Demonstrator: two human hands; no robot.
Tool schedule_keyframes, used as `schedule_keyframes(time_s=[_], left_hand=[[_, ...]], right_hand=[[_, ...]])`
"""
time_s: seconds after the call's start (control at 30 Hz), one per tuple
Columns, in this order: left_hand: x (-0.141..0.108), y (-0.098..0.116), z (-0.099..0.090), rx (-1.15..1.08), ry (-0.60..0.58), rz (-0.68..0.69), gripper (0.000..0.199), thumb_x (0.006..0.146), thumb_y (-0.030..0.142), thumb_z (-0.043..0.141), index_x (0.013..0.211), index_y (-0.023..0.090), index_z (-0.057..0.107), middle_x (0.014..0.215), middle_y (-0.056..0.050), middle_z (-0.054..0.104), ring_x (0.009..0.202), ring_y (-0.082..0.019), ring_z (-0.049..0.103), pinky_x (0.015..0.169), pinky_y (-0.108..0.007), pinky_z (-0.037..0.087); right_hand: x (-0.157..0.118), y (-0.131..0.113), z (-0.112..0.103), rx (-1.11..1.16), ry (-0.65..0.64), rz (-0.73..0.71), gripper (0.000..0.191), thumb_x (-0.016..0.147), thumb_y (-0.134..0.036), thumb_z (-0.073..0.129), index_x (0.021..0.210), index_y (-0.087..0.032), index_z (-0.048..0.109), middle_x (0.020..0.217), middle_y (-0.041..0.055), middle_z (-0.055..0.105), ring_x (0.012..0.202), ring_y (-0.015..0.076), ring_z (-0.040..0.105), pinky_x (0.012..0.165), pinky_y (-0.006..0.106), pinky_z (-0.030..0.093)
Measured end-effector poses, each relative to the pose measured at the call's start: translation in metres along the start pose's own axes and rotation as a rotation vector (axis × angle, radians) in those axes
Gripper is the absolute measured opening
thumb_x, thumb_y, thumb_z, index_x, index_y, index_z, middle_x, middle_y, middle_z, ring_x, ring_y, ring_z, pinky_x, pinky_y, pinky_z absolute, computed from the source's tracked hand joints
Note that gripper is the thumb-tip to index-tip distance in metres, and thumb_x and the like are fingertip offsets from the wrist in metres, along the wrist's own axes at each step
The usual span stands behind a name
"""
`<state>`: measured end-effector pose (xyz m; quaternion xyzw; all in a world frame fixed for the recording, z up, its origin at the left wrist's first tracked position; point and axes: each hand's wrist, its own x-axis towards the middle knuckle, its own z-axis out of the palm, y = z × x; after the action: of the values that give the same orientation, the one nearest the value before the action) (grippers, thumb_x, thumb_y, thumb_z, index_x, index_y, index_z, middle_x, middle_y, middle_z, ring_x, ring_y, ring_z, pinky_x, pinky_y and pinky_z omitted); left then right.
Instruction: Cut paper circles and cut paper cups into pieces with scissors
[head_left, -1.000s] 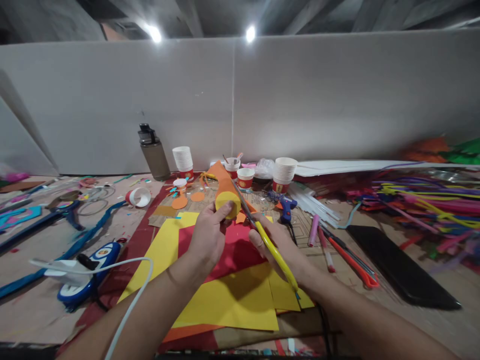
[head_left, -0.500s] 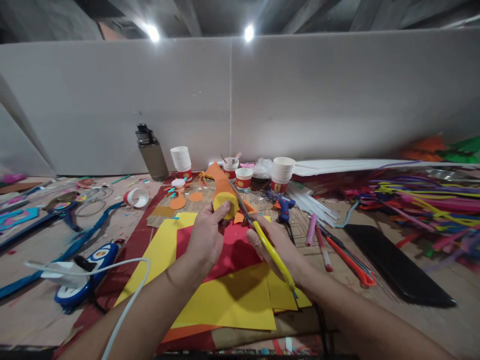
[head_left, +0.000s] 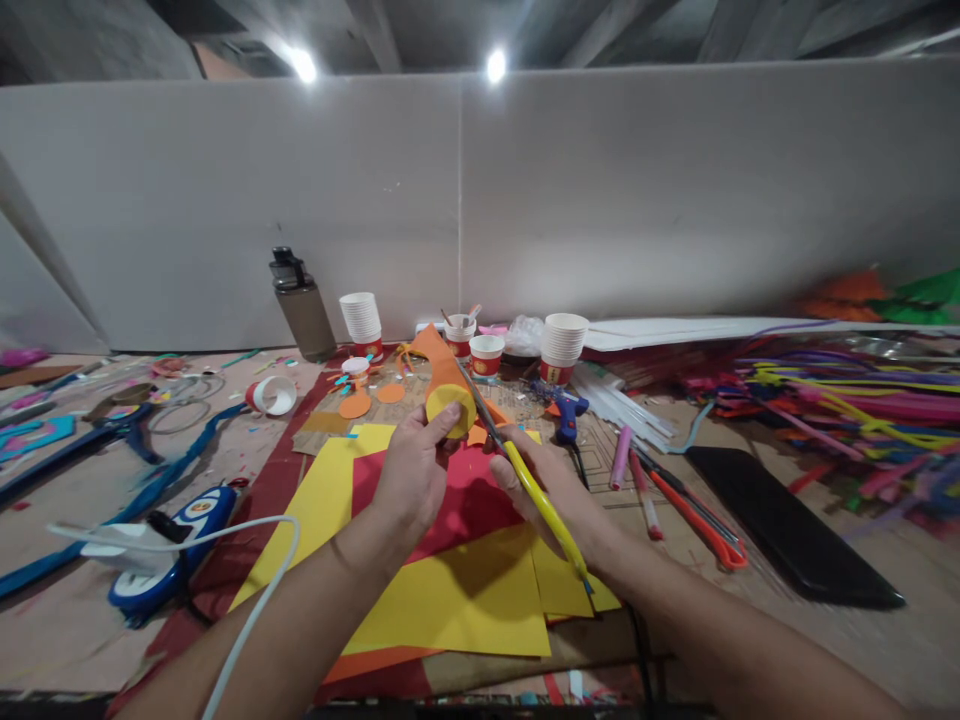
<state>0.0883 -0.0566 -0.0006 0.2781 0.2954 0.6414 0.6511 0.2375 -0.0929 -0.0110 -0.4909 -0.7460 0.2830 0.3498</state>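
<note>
My left hand [head_left: 415, 470] pinches a yellow paper disc [head_left: 448, 405] with the thumb on its face. An orange paper strip [head_left: 433, 352] rises behind the disc and seems to be held along with it. My right hand [head_left: 544, 485] is closed round yellow-handled scissors [head_left: 541, 505]. Their dark blades point up and left, close along the disc's right edge; whether they touch it I cannot tell. Below both hands lies a red sheet [head_left: 457, 515] on top of yellow paper sheets [head_left: 450, 600]. Two cut orange circles [head_left: 355, 404] rest just beyond the sheets.
Stacked paper cups [head_left: 564, 345] stand at the back, with a bottle [head_left: 304, 310] farther left. A blue glue gun [head_left: 571, 415], glue sticks [head_left: 626, 405], red-handled scissors [head_left: 709, 530] and a black phone-like slab [head_left: 791, 530] lie right. A power strip [head_left: 176, 550] with a white cable sits left.
Almost nothing differs. Both hands keep their holds on the paper and scissors, and the view has shifted very slightly.
</note>
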Motion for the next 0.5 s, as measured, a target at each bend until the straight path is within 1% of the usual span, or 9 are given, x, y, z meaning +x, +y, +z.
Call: schedule_keyframes(time_s=[0.2,0.37,0.5], left_hand=[[0.0,0.0002,-0.0007,0.001,0.011,-0.008,0.024,0.062,0.02,0.08,0.075,0.015,0.061,0.07,0.002,0.065,0.059,-0.007,0.056,0.057,-0.019,0.041],[-0.0006,0.0015,0.0009,0.0,0.022,-0.006,0.024,0.061,0.019,0.08,0.071,0.015,0.059,0.068,0.003,0.064,0.059,-0.006,0.056,0.056,-0.019,0.041],[-0.0003,0.0023,0.0004,0.01,0.019,-0.012,0.024,0.061,0.02,0.08,0.072,0.015,0.06,0.07,0.002,0.066,0.061,-0.007,0.058,0.058,-0.019,0.043]], right_hand=[[0.0002,0.0003,0.0002,0.023,-0.006,-0.002,0.026,0.089,-0.045,0.052,0.09,-0.019,0.051,0.068,-0.0044,0.046,0.059,0.0102,0.04,0.054,0.023,0.031],[-0.0003,-0.0011,-0.0005,0.032,-0.013,-0.013,0.023,0.09,-0.043,0.052,0.091,-0.02,0.051,0.069,-0.0042,0.047,0.06,0.0103,0.041,0.055,0.023,0.031],[-0.0003,-0.0014,-0.0013,0.021,-0.008,-0.009,0.022,0.089,-0.042,0.052,0.09,-0.02,0.051,0.069,-0.0043,0.047,0.06,0.0106,0.04,0.056,0.023,0.031]])
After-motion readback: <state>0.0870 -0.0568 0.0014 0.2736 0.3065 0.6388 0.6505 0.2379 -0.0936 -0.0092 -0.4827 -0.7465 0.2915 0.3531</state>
